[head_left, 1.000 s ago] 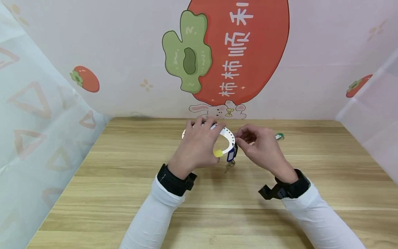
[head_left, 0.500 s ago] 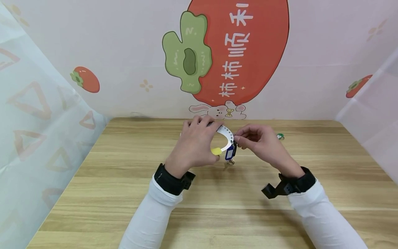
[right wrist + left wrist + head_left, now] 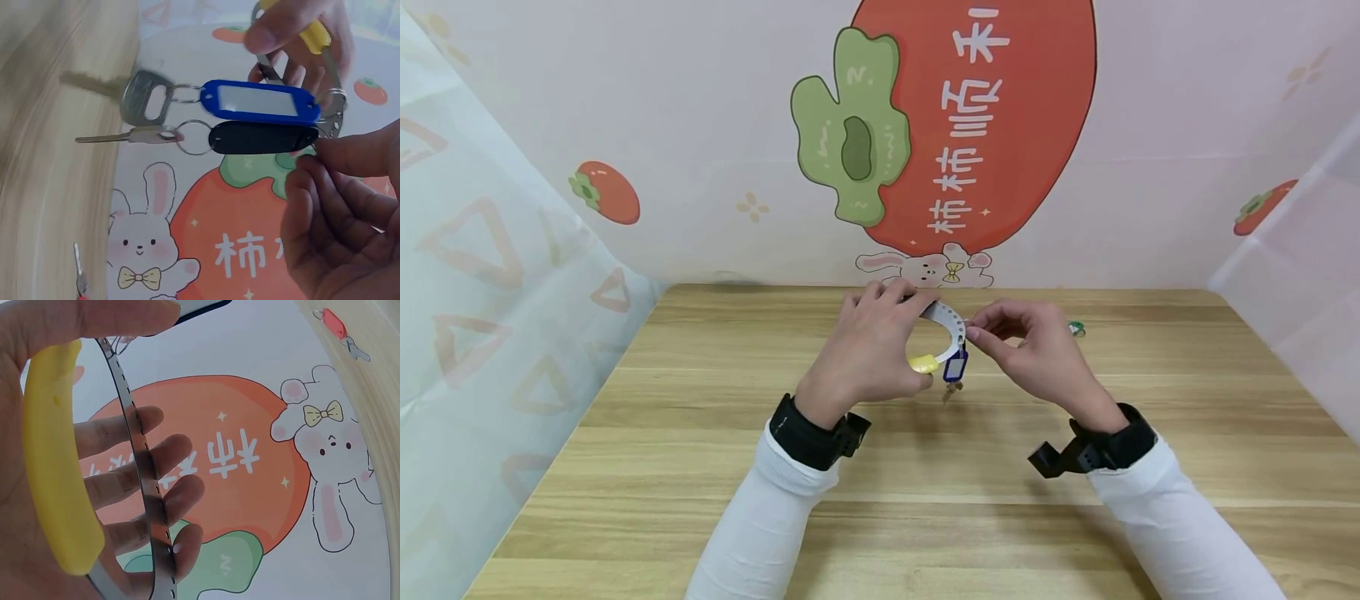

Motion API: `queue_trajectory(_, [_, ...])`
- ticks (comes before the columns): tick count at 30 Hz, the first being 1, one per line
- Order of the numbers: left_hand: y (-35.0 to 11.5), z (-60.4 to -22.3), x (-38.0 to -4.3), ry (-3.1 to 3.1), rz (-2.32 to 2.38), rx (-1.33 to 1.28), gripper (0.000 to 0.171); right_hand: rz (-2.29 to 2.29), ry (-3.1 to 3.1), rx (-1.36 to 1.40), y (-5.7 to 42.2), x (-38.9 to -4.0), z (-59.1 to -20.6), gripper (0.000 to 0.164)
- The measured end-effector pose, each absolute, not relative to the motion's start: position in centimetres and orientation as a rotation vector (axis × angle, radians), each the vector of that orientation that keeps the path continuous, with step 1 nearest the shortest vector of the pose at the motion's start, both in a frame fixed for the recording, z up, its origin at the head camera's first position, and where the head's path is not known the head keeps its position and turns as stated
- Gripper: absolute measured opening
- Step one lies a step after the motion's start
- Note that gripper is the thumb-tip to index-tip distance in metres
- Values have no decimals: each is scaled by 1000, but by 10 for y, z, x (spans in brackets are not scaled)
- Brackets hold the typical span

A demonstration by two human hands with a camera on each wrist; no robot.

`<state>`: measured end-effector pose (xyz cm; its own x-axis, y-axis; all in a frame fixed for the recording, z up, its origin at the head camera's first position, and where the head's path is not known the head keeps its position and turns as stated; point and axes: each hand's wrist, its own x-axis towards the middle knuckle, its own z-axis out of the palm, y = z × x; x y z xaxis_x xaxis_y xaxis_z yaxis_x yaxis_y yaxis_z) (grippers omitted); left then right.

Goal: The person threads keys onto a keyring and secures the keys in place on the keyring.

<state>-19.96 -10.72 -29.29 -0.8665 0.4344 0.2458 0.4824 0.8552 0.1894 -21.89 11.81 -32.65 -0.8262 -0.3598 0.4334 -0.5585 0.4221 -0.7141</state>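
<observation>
My left hand [image 3: 872, 350] grips a flat metal ring [image 3: 953, 321] with a row of small holes, its fingers reaching through and around the band beside the yellow handle [image 3: 62, 456]. From the ring's right side hangs a blue key tag [image 3: 259, 100] with a white label and a large key [image 3: 147, 97]. Alongside it is a black key tag [image 3: 256, 137] with a thinner key [image 3: 150, 134] on a split ring. Thumb and fingers of my right hand [image 3: 1033, 350] pinch the black tag's end, right at the holed band; the small ring there is mostly hidden.
On the wooden table [image 3: 737, 500], a green key tag [image 3: 1077, 328] lies behind my right hand. A red key tag [image 3: 334, 324] with a key shows at the table's edge in the left wrist view. A printed backdrop [image 3: 700, 100] stands behind.
Both hands and the metal ring have shifted slightly; the ring sits a little further left than a second ago. The black tag, earlier showing beside the blue one, is now mostly hidden in the head view.
</observation>
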Motion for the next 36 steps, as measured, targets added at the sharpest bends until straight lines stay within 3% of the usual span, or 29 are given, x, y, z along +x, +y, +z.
queue_trajectory(17, [-109,-290,-199,-2857,-383,-690,92,627,-1976,1085,111,-219,-329,23])
queue_trajectory(26, [-111,-291,-200,-2865,-405,-693,91,581,-1917,1135,115,-221,-329,21])
queue_trajectory(36, [-110,-291,-200,-2864,-416,-702,91,612,-1908,1156,119,-222,-327,34])
